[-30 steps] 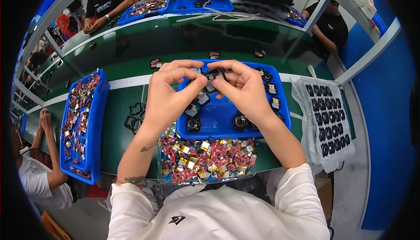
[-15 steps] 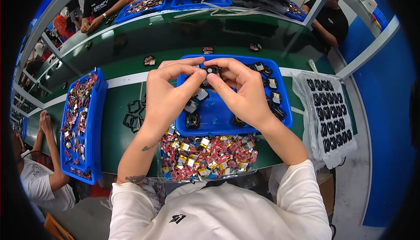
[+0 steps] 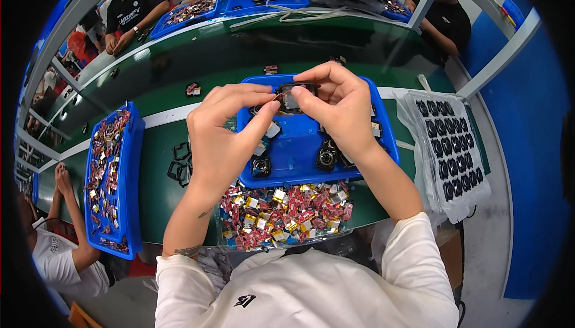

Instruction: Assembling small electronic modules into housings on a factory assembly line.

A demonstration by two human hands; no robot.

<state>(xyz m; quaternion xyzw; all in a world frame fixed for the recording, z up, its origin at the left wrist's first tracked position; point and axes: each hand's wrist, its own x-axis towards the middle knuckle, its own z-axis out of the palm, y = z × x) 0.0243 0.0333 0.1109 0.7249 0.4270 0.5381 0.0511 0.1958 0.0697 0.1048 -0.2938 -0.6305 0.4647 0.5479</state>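
A black square housing (image 3: 290, 105) with a flat silvery part inside is held over the blue tray (image 3: 299, 179). My right hand (image 3: 341, 112) is closed on its right side, with the thumb on the silvery part and fingers at the far rim. My left hand (image 3: 221, 124) pinches a thin reddish wire (image 3: 279, 96) between thumb and forefinger at the housing's left edge; its other fingers are stretched out. Black housings with round centres, such as one (image 3: 326, 157) near the right wrist, lie in the tray, partly hidden by my hands.
Red boards and silver-yellow parts fill a clear tray (image 3: 284, 217) before me. Left stand another blue tray (image 3: 136, 172) of similar parts and black frames (image 3: 181, 159). A white tray (image 3: 458, 175) of black housings lies right. Beyond is a green conveyor (image 3: 239, 49), with other people around.
The housing has tilted, showing its open inside and a reddish wire. My left fingers have moved to that wire, while my right hand holds the housing by its right side.
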